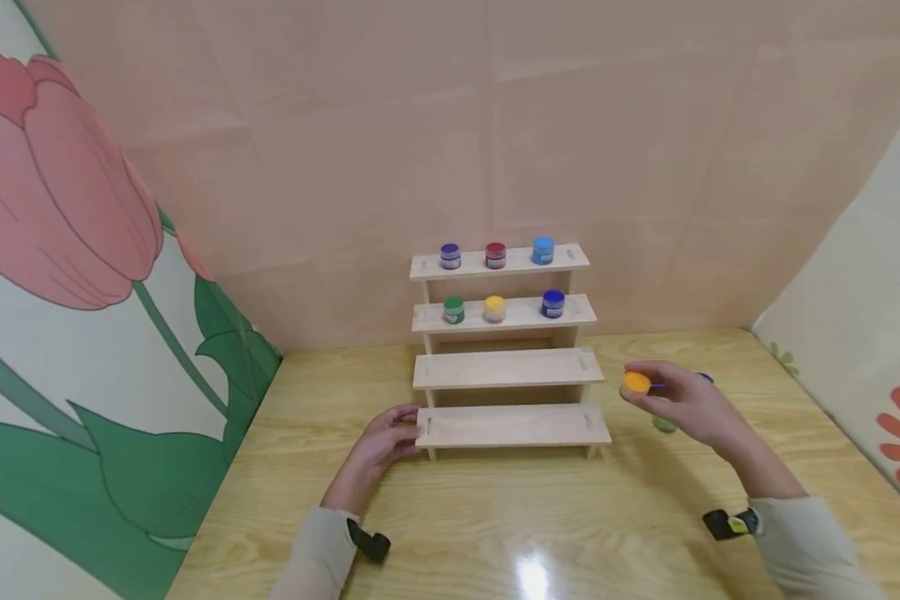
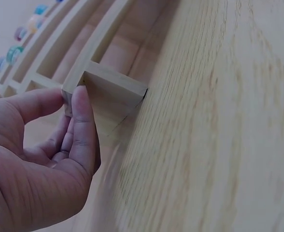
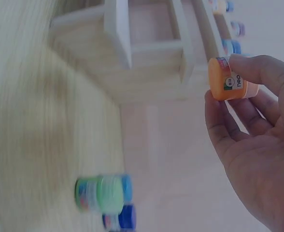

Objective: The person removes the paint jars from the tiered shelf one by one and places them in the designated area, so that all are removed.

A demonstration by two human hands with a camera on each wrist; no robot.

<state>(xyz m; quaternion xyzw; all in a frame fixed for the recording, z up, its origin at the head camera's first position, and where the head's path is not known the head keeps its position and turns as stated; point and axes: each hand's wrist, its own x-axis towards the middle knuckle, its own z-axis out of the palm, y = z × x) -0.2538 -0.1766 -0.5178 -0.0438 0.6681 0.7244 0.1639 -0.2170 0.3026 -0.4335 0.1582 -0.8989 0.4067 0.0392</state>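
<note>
Your right hand [image 1: 682, 402] has the orange jar [image 1: 635, 383] in a pinch, thumb and fingertips parted by no more than the jar itself. The jar is off the table [image 1: 465, 517], to the right of the wooden rack [image 1: 510, 368] and apart from it, roughly beside the two near boards. Key relation, in my judgement: you have that gap to cross leftward, along the boards' length, since the rack's long axis runs left to right. The jar is squat; its round orange face is turned up and toward you in the head view. Exact tilt: cannot tell.

Nearer hand: the right. Your left hand [image 1: 382, 435] is at the opposite end, thumb and forefinger pinching the left corner of the lowest board [image 1: 513, 427].

Head view gives the layout: six small jars, three on each of the two far boards. The left wrist view alone makes your corner pinch plain.

The right wrist view adds the orange jar's label, plus a green jar [image 3: 98, 194], a light blue jar [image 3: 126, 188] partly behind it and a dark blue jar [image 3: 120, 218] on the right side; from the head, your right hand mostly covers this group.
</note>
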